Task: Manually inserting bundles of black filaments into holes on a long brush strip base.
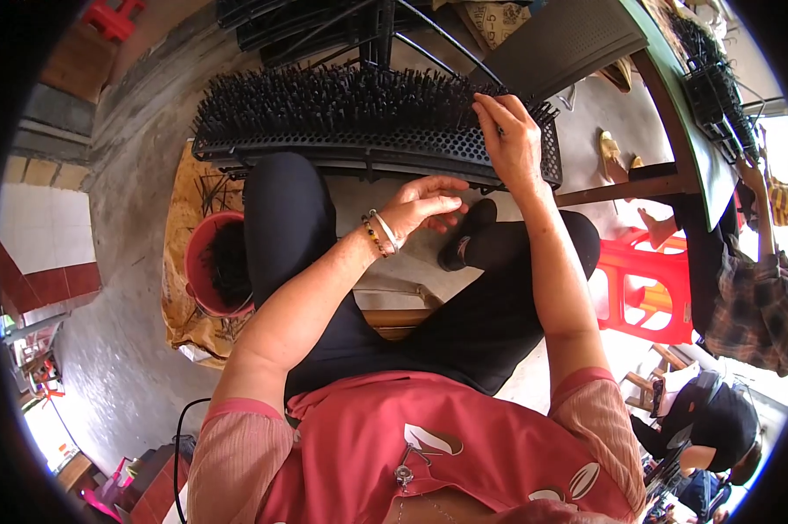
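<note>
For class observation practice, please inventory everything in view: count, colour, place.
Long perforated tray: one, black, upper centre
Thin bristly pieces: many, black, in tray
Round plastic bucket: one, red, left floor
Flat sheet: one, tan, beneath bucket
Plastic stools: at least two, red, right, upper left
Perforated panel: one, grey, top
Flat table: one, green, upper right
Other people: at least two, dark clothing, right
Left hand: one, bare, before tray
Right hand: one, bare, tray's right end

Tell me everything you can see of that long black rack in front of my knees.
The long black rack lies crosswise beyond the knees, perforated with small round holes along its bare near side and right end. Whether it is plastic or metal is unclear. Thin black pieces stand on it, densely packed like bristles. The right hand is at its right end; contact is unclear.
</note>
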A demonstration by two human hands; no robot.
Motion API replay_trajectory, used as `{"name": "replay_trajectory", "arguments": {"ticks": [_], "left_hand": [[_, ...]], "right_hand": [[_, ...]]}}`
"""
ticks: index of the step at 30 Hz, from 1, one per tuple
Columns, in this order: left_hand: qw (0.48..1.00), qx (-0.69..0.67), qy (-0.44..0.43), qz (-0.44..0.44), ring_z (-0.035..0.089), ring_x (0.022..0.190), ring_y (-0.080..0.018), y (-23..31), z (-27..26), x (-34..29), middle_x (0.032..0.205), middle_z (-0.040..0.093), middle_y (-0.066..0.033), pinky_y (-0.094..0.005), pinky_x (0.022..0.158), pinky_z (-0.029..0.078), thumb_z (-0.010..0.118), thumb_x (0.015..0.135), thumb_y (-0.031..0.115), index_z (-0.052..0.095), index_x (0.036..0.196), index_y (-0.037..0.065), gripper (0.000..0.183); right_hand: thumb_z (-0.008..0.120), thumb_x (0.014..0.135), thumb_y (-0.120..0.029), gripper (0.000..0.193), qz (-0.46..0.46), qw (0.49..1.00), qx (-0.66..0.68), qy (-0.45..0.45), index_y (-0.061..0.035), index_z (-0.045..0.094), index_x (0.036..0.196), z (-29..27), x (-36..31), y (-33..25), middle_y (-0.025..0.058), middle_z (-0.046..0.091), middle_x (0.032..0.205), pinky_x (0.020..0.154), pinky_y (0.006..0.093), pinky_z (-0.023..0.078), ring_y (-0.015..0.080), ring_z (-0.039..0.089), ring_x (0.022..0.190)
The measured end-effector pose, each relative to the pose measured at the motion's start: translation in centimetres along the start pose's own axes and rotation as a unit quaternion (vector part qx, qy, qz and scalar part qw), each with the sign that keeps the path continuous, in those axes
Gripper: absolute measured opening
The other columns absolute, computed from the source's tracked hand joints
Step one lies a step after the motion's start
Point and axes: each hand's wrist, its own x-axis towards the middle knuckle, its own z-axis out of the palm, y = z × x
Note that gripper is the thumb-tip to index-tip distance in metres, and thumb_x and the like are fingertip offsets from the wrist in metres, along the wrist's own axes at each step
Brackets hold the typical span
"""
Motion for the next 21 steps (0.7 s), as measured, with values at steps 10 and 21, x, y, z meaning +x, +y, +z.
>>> {"name": "replay_trajectory", "arguments": {"ticks": [10, 21], "left_hand": [[1.0, -0.002, -0.001, 0.005, 0.058, 0.082, -0.0106, -0.28, 0.09, 0.07, 0.1, 0.063, -0.0052, -0.026, 0.072, 0.046, 0.06, 0.085, 0.022, 0.053, 0.122, 0.008, 0.04], [1.0, 0.008, -0.004, 0.012, 0.059, 0.081, -0.0097, -0.72, -0.07, 0.19, 0.1, 0.064, -0.0044, -0.0249, 0.071, 0.047, 0.06, 0.086, 0.02, 0.054, 0.121, 0.008, 0.037]], "right_hand": [[0.063, 0.085, -0.013, 0.018, 0.027, 0.999, -0.007, -0.041, -0.0037, 0.067, 0.1, 0.25, -0.38, 0.2, 0.0117, 0.059, 0.085, 0.064, 0.0321, 0.048, 0.0258, 0.061, 0.071], [0.058, 0.086, -0.008, 0.02, -0.03, 0.996, 0.008, -0.09, -0.0017, 0.064, 0.105, -0.13, -0.48, 0.39, 0.0133, 0.056, 0.087, 0.067, 0.034, 0.048, 0.0292, 0.059, 0.074]]}}
